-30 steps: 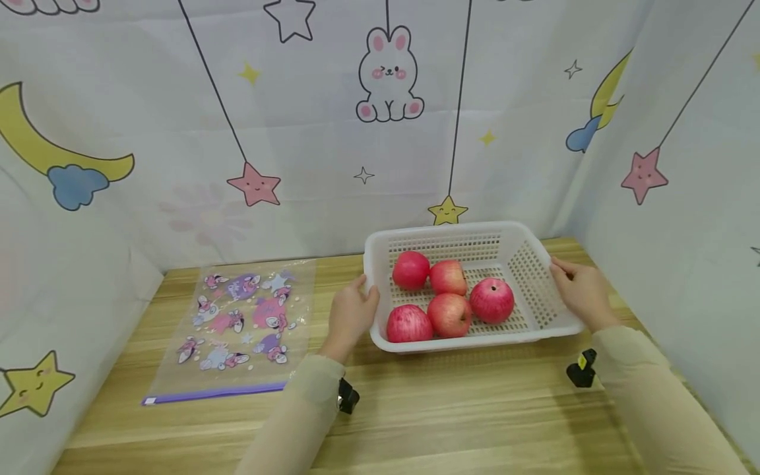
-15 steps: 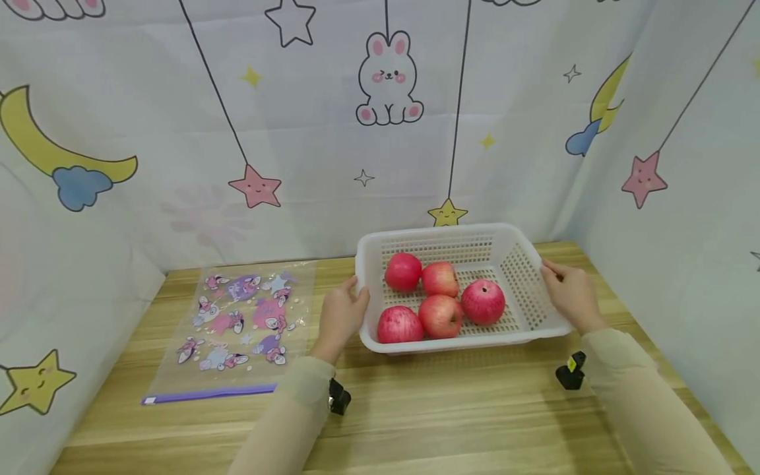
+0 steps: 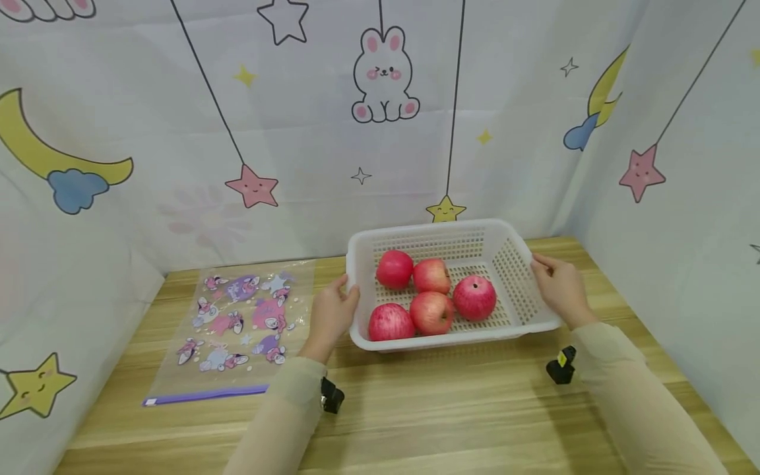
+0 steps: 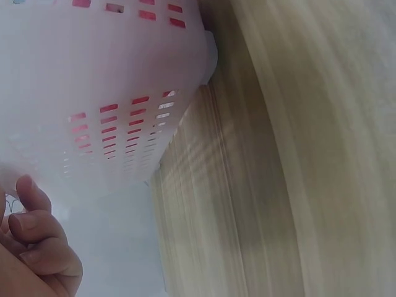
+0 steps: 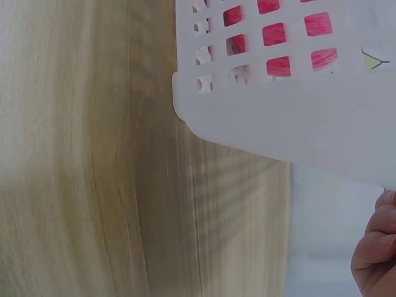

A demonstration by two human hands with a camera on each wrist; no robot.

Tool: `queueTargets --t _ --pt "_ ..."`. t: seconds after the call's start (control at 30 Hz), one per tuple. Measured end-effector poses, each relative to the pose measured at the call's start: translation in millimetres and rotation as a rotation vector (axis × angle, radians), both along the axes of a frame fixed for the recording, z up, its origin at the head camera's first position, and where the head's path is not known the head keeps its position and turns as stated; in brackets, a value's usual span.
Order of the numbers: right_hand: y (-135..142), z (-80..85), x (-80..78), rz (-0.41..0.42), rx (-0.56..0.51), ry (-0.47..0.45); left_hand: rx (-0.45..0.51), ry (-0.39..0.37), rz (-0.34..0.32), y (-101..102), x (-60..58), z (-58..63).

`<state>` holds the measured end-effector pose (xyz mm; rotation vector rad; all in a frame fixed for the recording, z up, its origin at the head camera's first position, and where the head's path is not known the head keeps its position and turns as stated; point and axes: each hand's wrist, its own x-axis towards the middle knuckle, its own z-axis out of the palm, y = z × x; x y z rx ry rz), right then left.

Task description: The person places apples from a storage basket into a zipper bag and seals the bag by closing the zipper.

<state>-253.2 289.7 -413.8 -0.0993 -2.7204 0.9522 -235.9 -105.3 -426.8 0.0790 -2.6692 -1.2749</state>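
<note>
A white perforated plastic basket (image 3: pixel 410 341) is at the back of the table, with several red apples (image 3: pixel 432 313) in its left and middle parts. My left hand (image 3: pixel 331 315) grips the basket's left rim, thumb over the edge. At the opposite end, the right rim is held by my right hand (image 3: pixel 561 290). Both wrist views look at the basket's outer wall from low down, and red apple skin shows through its holes. Whether the underside touches the table, I cannot tell. Left of the basket lies a clear zip bag (image 3: pixel 240 323) with cartoon prints, flat.
The purple zip strip (image 3: pixel 208 395) of the bag faces the front, partly behind my left forearm. A white patterned curtain (image 3: pixel 309 132) closes off the back and both sides of the wooden table (image 3: pixel 439 415). Each wrist carries a small black camera (image 3: pixel 561 366).
Both hands have moved left together, still gripping the basket. The basket and apples have shifted left toward the zip bag, which has stayed in place.
</note>
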Motion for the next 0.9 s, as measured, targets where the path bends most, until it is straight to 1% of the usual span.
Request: queueTargets --t 0.2,0.3,0.57,0.73,0.9 --pt "-6 -0.9 -1.5 0.002 -0.021 0.002 0.003 -0.015 0.004 -6 1.1 0.4" --pt "-9 -0.2 -1.7 0.005 -0.030 -0.007 -0.006 -0.004 0.013 -9 1.1 -0.1" --pt "-17 -0.2 -3.6 -0.014 -0.038 -0.056 0.001 0.007 0.017 -17 1.3 0.9" --pt "-22 0.1 -3.6 -0.018 -0.044 -0.080 -0.005 -0.013 0.036 -22 1.7 1.3" --pt "-27 1.2 -2.1 -0.016 -0.053 -0.089 0.001 -0.024 0.037 -25 1.7 1.5"
